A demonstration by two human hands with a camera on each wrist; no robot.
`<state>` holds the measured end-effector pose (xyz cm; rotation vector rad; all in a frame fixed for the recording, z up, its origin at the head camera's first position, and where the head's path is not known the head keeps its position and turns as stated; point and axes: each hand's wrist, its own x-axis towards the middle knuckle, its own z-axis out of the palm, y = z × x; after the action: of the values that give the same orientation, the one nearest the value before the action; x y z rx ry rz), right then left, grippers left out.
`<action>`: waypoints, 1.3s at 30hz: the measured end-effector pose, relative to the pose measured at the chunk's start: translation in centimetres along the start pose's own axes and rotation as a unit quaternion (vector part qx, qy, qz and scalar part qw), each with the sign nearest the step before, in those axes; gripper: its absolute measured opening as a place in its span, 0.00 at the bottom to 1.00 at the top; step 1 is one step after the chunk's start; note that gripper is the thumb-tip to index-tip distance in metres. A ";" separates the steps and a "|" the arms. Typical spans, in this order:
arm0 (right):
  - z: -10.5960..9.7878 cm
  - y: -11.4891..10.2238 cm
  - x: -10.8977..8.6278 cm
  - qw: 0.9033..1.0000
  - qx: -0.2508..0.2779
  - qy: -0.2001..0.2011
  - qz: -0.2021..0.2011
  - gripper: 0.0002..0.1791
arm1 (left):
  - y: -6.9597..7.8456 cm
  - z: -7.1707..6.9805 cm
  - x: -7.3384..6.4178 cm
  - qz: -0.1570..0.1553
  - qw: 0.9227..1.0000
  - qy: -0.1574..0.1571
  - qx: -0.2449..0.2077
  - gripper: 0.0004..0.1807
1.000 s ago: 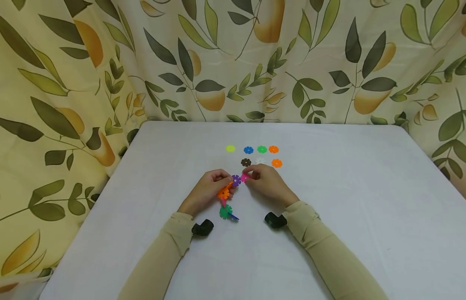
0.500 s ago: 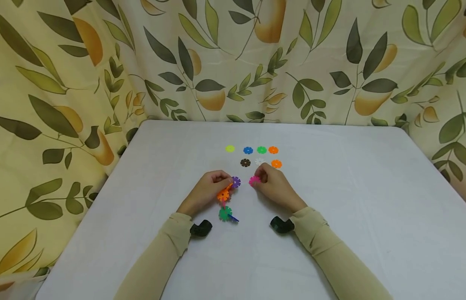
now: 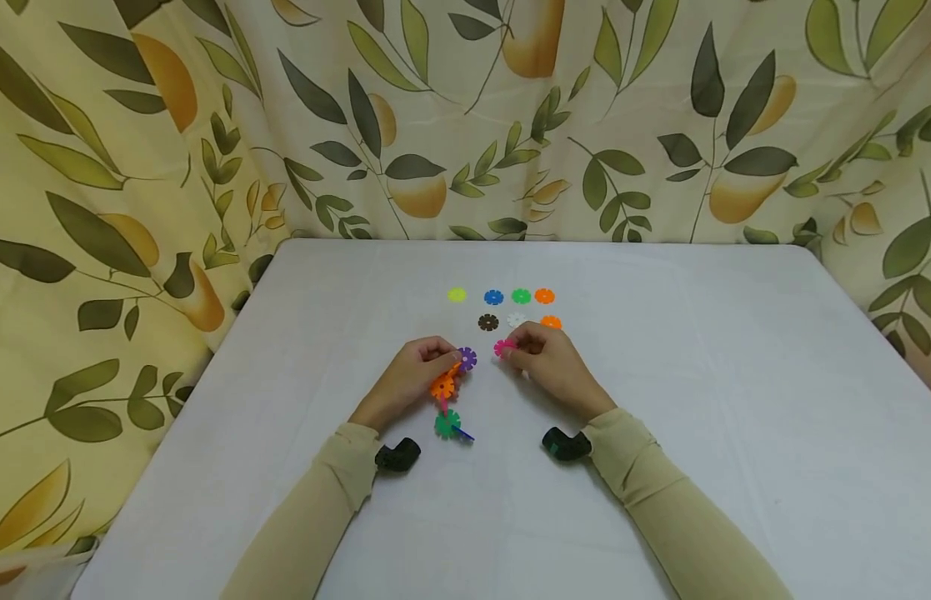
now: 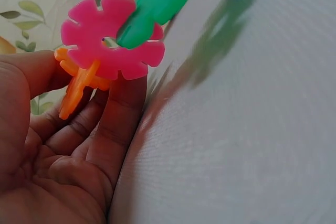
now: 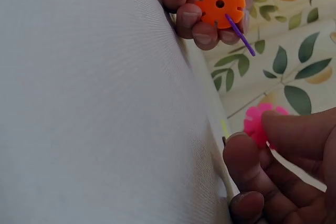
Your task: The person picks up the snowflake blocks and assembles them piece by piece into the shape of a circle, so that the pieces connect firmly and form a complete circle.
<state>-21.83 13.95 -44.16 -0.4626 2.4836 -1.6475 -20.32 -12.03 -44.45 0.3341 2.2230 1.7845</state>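
Observation:
In the head view my left hand [image 3: 412, 372] grips a chain of slotted plastic flower discs. A purple disc [image 3: 467, 359] sticks out at its upper end, with an orange disc [image 3: 442, 387] below. Lower down hang a green disc [image 3: 447, 424] and a blue disc [image 3: 462, 434] seen nearly edge-on. The left wrist view shows a pink disc [image 4: 86, 32] slotted between the green and orange ones. My right hand [image 3: 555, 367] pinches a separate pink disc [image 5: 255, 124] between thumb and fingers. A small gap lies between that disc and the purple one.
Loose discs lie flat beyond the hands on the white-covered table [image 3: 698, 375]: yellow [image 3: 457, 295], blue [image 3: 493, 297], green [image 3: 521, 296], orange [image 3: 544, 296], brown [image 3: 488, 322], white [image 3: 516, 320] and another orange disc [image 3: 551, 322]. A leaf-patterned curtain [image 3: 465, 125] hangs behind.
My right hand has drawn back to the right with its pink disc, which was beside the purple disc and is now apart from it. The left hand has stayed nearly in place with the chain.

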 end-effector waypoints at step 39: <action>2.1 -0.7 -0.3 0.996 -0.027 -0.032 -0.079 0.07 | 0.2 1.1 0.3 -0.002 1.000 -0.006 -0.027 0.10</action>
<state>-20.88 11.95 -44.33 -0.7247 2.5083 -1.5941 -20.21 -10.83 -44.52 0.3286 2.1623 1.8315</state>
